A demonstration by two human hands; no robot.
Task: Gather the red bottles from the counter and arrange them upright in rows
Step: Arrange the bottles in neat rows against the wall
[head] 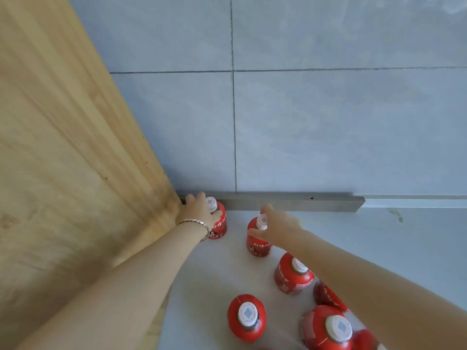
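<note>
A wooden panel [63, 147] fills the left side, meeting the grey tiled wall [328, 122] at the back corner of the pale worktop [379, 236].

In that corner stands the corner bottle [219, 224]: red body with white markings, white cap with a grey diamond on top. It is upright, long axis vertical, cap towards the camera, close to the wooden panel and just in front of the grey strip [290, 202] along the foot of the wall. The left hand [199, 210] reaches forward from the lower left, forearm stretched out, a thin bracelet [195, 223] at the wrist. Its fingers [202, 197] curl over the shoulder and neck of this bottle, gripping it.

To the right, a little apart, stands the second bottle [257, 242], same red body and white cap, also upright. The right hand [276, 224] comes in from the lower right, arm extended diagonally, with its fingers closed around this bottle's neck just below the cap, thumb on the near side.

Further right and nearer the camera, the third bottle [293, 274] stands upright beside the right forearm. In front, the near bottle [247, 317] and the front-right bottle [328, 329] stand upright too, caps up. Another red bottle [328, 296] is partly hidden under the forearm; I cannot tell how it stands.
</note>
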